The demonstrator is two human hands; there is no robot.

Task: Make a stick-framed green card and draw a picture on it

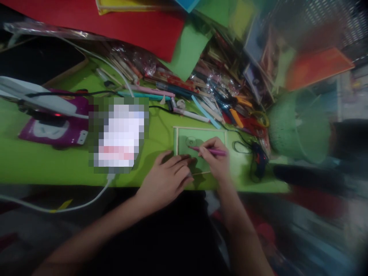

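Note:
A small green card (214,136) framed with pale wooden sticks lies on the lime-green table (43,163) near its front edge. My left hand (166,178) rests flat on the card's lower left corner, fingers stretched out and together. My right hand (217,161) is closed in a writing grip on a pink pen (211,151). The pen's tip touches the card beside a faint round drawing.
Behind the card lies a heap of pens, sticks and scissors (201,96). Red (129,23) and green paper sheets (188,48) lie at the back. A green basket (299,126) and a glue gun (260,159) are to the right, a purple pouch (54,128) and white cable (94,197) to the left.

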